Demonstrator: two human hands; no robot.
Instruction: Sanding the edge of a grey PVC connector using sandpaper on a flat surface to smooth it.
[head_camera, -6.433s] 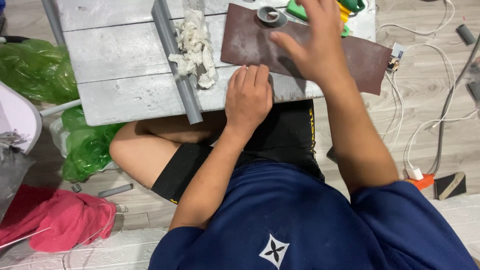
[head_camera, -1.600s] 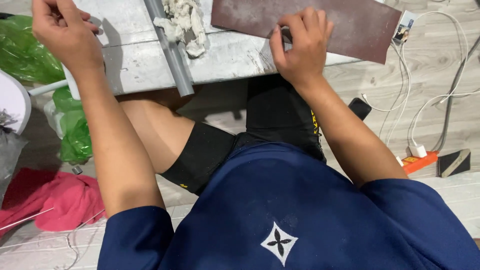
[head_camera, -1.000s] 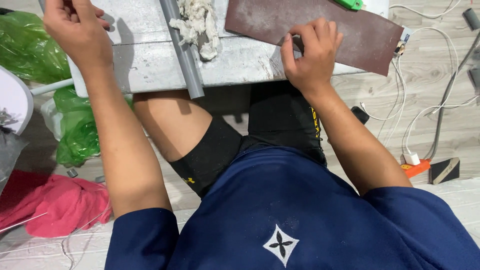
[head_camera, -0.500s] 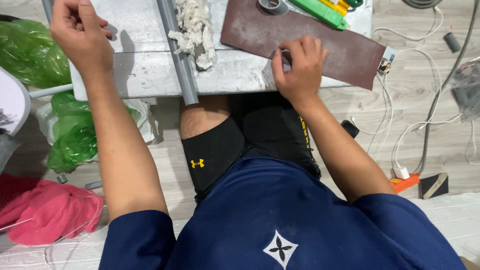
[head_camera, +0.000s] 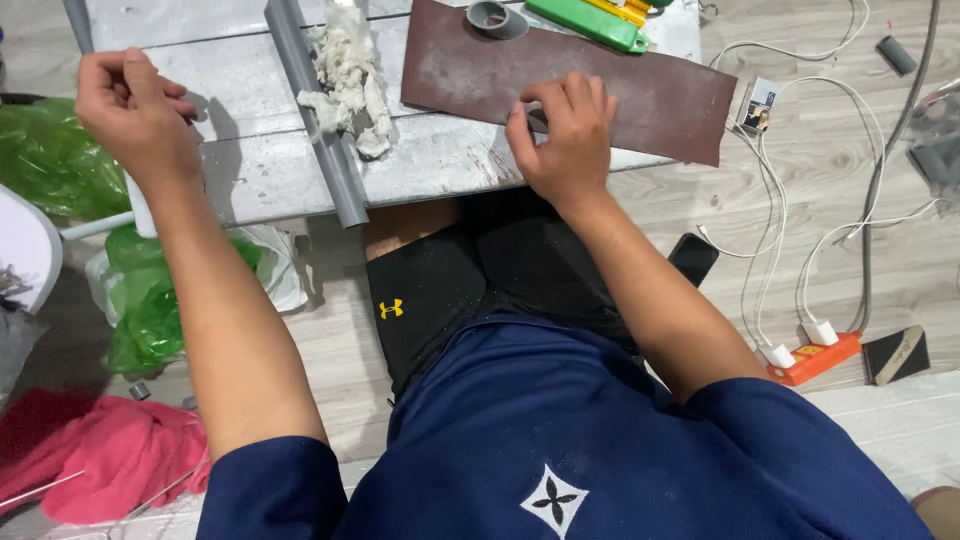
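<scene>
My right hand (head_camera: 565, 135) rests on the near edge of a brown sandpaper sheet (head_camera: 640, 95). Its fingers pinch a small dark grey piece (head_camera: 536, 119) against the sheet, and most of the piece is hidden. Over the left end of the grey board (head_camera: 250, 160), my left hand (head_camera: 135, 110) is raised with its fingers curled shut; nothing shows in it. A grey pipe (head_camera: 315, 115) lies across the board between the hands, beside a wad of white rag (head_camera: 345, 70).
A grey ring fitting (head_camera: 492, 17) and a green tool (head_camera: 590, 22) lie at the sheet's far edge. Green bags (head_camera: 150, 300) and a pink cloth (head_camera: 100, 460) are on the floor at left. At right are a black phone (head_camera: 692, 258), cables and an orange power strip (head_camera: 812, 360).
My right hand came back from the sheet's far end holding the small piece and now presses it on the near edge. My left hand lifted off the board's front edge to the left end.
</scene>
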